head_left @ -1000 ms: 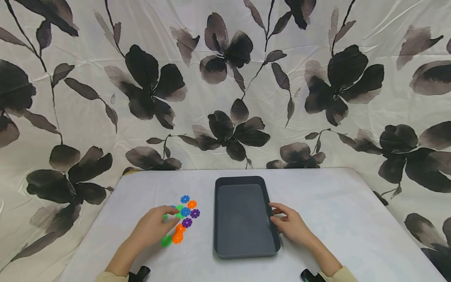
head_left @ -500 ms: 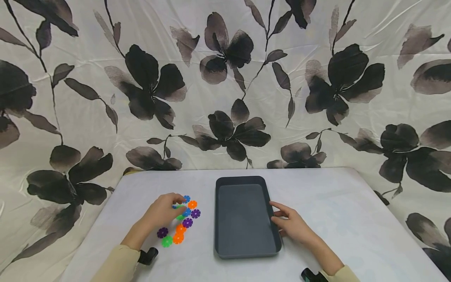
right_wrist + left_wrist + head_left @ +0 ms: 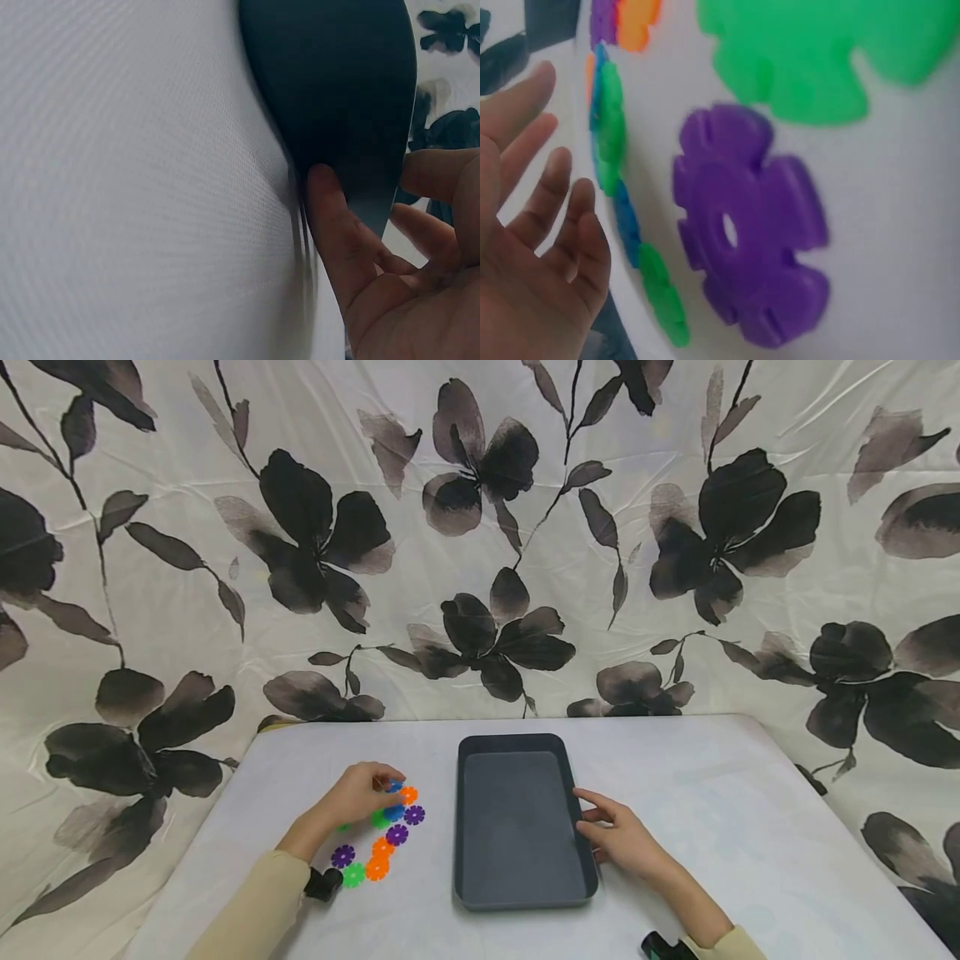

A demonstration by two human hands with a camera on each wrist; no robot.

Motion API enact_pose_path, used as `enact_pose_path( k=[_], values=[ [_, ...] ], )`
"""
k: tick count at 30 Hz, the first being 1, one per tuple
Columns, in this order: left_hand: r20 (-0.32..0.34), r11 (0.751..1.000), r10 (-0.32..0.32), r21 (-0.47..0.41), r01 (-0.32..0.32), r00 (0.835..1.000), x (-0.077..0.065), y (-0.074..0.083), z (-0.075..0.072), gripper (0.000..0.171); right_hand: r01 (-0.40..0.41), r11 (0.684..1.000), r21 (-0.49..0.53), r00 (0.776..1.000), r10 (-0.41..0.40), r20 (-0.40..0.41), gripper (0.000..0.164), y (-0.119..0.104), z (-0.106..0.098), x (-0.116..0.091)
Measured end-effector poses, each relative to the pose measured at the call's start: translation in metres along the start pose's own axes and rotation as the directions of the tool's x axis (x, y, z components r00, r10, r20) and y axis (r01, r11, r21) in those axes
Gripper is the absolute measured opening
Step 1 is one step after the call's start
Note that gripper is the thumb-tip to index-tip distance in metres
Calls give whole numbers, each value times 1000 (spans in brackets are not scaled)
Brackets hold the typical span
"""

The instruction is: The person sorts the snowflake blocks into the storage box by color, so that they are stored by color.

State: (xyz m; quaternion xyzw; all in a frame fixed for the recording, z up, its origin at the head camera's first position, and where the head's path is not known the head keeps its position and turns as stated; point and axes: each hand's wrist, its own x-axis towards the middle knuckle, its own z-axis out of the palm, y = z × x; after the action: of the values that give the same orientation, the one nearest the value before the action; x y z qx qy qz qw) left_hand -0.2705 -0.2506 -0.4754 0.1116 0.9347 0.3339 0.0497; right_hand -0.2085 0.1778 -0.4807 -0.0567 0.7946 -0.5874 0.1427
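My left hand [image 3: 358, 797] reaches over the far end of a scatter of flower-shaped plastic discs, its thumb and fingertips around a blue disc [image 3: 394, 786]. In the left wrist view its fingers are apart and loosely bent, with nothing seen between them. Nearer that wrist lie a purple disc [image 3: 757, 232] and a green disc [image 3: 795, 75]. A dark grey rectangular tray [image 3: 517, 827] stands right of the discs. My right hand [image 3: 618, 839] touches the tray's right side, fingertips at the rim and one low on the outer wall [image 3: 337, 97].
An orange disc [image 3: 408, 795] and another purple disc [image 3: 414, 815] lie at the scatter's right. More orange discs [image 3: 377, 867] are nearer the front. White cloth [image 3: 712, 810] covers the table; a flowered curtain [image 3: 480, 560] hangs behind it.
My left hand has moved forward and right over the discs, uncovering a purple disc near its wrist. The right hand and tray have stayed in place.
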Motion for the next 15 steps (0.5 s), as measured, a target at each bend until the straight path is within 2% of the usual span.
enact_pose_path(
  k=[7, 11, 15],
  values=[
    [26, 1000, -3, -1, 3, 1000, 7, -7, 4, 28, 9, 1000, 10, 1000, -9, 11, 56, -1, 0, -1],
    [41, 1000, 5, 20, -6, 999, 10, -9, 6, 28, 8, 1000, 18, 1000, -8, 11, 56, -1, 0, 0],
    [59, 999, -12, 47, 9, 998, 14, -9, 8, 29, 7, 1000, 15, 1000, -7, 8, 55, 0, 0, 1]
  ],
)
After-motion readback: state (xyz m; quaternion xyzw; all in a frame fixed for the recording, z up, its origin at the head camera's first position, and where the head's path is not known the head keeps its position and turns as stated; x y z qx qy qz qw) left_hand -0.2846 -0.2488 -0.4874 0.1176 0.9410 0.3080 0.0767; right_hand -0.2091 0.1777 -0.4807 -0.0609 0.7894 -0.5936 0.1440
